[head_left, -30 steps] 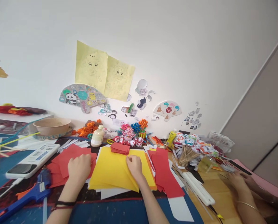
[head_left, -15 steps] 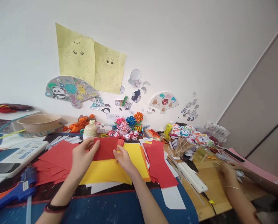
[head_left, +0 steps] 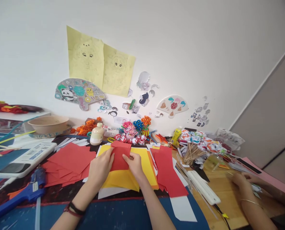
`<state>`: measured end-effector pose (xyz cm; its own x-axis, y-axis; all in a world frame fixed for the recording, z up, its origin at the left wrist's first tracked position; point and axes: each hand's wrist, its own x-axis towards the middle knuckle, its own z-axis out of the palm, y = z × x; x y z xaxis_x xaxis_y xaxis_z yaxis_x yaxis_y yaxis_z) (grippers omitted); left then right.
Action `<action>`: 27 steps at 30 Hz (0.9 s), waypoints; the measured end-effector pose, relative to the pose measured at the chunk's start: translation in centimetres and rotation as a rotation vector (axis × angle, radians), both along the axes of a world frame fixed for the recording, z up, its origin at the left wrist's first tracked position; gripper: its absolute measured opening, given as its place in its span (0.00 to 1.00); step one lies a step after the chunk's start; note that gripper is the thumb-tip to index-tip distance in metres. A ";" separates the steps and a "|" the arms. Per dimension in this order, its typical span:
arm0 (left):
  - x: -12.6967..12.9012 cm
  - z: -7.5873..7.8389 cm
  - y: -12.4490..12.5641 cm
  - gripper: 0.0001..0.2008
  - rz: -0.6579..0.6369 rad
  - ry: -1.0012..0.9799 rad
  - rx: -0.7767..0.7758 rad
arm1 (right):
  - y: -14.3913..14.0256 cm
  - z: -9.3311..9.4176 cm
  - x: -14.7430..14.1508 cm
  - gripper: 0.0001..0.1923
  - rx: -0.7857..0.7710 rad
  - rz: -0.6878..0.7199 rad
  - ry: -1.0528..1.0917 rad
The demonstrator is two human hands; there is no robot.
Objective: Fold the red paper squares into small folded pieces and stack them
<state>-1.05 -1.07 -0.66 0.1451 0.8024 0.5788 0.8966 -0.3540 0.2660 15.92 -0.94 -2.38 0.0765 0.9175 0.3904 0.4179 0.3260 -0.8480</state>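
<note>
Between my two hands is a piece of red paper point(head_left: 120, 158), raised over a stack of yellow paper point(head_left: 147, 164). My left hand point(head_left: 100, 166) pinches its left edge between thumb and fingers. On the opposite edge, my right hand point(head_left: 134, 164) grips with thumb and curled fingers. Behind the held piece, more red paper point(head_left: 121, 144) shows on the stack. Many red sheets point(head_left: 70, 161) lie fanned out to the left of my left hand. Right of the yellow stack sit longer red strips point(head_left: 167, 169), with white paper point(head_left: 183, 208) under them.
A blue glue gun point(head_left: 33, 188) and a white power strip point(head_left: 28, 159) lie at left. A cream bottle point(head_left: 97, 134) and paper flowers point(head_left: 130, 128) stand at the back. At right, a co-worker's hands point(head_left: 243, 183) work near another white device point(head_left: 203, 187).
The view has swung slightly left, so everything sits further right. My hands have come closer together on the red paper, which now looks narrower and more upright.
</note>
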 end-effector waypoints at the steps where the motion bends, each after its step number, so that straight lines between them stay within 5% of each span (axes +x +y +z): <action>1: 0.1 -0.3 -0.1 0.18 -0.030 0.010 0.050 | -0.2 0.1 -0.2 0.22 0.034 -0.046 -0.056; 4: 0.6 -0.6 -0.2 0.19 -0.139 0.021 0.158 | -0.6 0.2 -1.1 0.22 0.080 -0.085 -0.100; 10: 1.7 0.4 -0.8 0.23 -0.197 0.044 0.192 | -0.9 0.4 -1.8 0.23 -0.155 0.295 0.414; 16: 3.1 -1.3 -0.9 0.34 -0.361 -0.035 0.153 | -0.8 0.4 -1.7 0.23 -0.152 0.298 0.485; 21: 2.8 -0.9 -0.5 0.31 -0.522 -0.420 -0.090 | 0.0 -0.3 -0.6 0.24 -0.113 0.179 0.410; 27: 1.5 0.3 0.3 0.22 -0.403 -0.869 -0.353 | -0.5 0.5 0.2 0.22 -0.140 0.371 0.273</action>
<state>0.46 -0.73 -0.35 0.0849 0.9320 0.3524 0.1750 -0.3621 0.9156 16.11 -1.40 -1.86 -0.1834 0.9445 0.2726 0.0511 0.2861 -0.9568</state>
